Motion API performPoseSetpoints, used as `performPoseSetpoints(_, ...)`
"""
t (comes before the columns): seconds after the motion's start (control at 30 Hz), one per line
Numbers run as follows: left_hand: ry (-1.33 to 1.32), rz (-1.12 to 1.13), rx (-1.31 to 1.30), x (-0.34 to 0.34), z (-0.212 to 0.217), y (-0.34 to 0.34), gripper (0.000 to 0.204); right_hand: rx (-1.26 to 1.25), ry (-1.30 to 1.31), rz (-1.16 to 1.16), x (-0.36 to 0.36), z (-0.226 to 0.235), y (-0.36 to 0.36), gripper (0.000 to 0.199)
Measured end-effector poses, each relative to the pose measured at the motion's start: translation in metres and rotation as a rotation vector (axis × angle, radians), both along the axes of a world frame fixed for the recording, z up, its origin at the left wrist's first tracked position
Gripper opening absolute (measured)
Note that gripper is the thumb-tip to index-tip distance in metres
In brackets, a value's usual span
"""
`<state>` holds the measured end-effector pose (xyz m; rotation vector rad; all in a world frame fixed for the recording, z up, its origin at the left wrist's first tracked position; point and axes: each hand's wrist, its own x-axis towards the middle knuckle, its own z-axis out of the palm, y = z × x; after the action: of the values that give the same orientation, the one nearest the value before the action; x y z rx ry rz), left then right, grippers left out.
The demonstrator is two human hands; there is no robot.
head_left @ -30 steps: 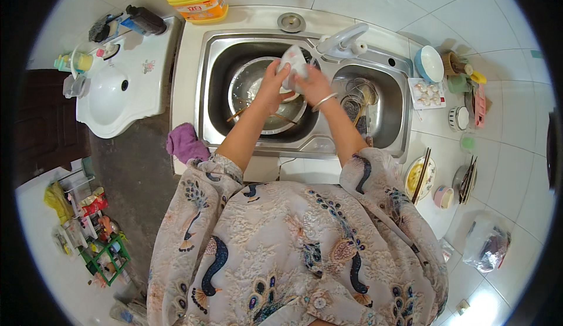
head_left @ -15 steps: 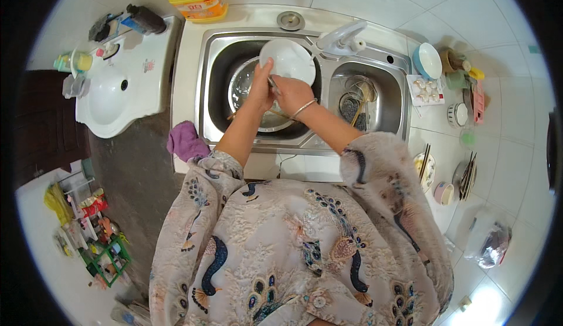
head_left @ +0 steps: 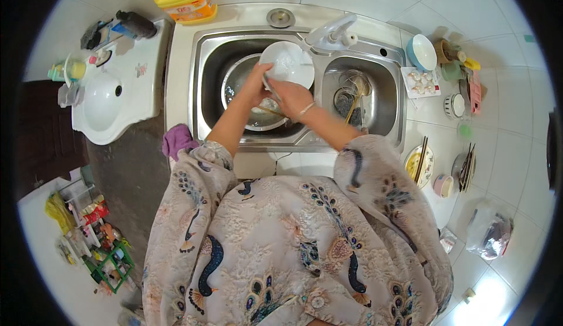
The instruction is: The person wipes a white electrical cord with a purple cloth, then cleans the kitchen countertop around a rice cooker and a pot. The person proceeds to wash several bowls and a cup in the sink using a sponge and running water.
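Observation:
A white bowl [head_left: 291,63] is above the left basin of the steel sink [head_left: 199,91], tilted so that its inside shows. My left hand [head_left: 255,87] is closed at the bowl's near left edge. Just below the rim, my right hand [head_left: 291,98] is closed against the left, its fingers bent round a thin greyish piece that I cannot make out. Under both hands a round metal basin [head_left: 227,100] with water in it sits in the sink. A thin brown stick [head_left: 270,111] shows across that basin, partly hidden by my hands and wrists.
A white faucet [head_left: 331,33] stands behind the divider. The right basin holds a wire strainer [head_left: 355,82] and a dark scrubber [head_left: 345,100]. A purple cloth [head_left: 179,140] lies at the counter's left edge. On the right are a blue bowl [head_left: 422,52] and a plate with chopsticks [head_left: 419,163].
The bowl shows more of its inside and both hands have shifted slightly on it. The whole view has moved a little, so the sink sits further left.

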<state>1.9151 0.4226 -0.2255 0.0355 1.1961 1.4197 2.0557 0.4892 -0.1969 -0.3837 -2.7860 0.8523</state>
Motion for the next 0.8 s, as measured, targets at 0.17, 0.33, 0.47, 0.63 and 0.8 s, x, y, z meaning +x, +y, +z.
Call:
performPoseSetpoints(0.17,-0.115,-0.15,-0.084,-0.015,0.02,0.002,0.053,0.213,0.009,0.208,0.033,-0.019,0.051,0.026)
performPoseSetpoints(0.33,-0.013,0.021,0.0,0.02,-0.01,0.013,0.055,-0.078,-0.058,-0.394,-0.007,0.003,-0.023,0.033)
performPoseSetpoints(0.47,-0.003,-0.111,-0.095,-0.001,0.012,-0.005,0.06,-0.048,0.022,0.151,0.04,-0.003,0.013,0.052)
performPoseSetpoints(0.63,-0.011,0.014,-0.076,0.006,0.02,-0.004,0.057,-0.114,-0.182,-0.114,0.088,-0.015,0.021,0.05)
performPoseSetpoints(0.8,-0.465,0.086,0.055,0.006,-0.009,-0.006,0.056,0.22,-0.244,-0.036,0.126,-0.047,-0.024,0.051)
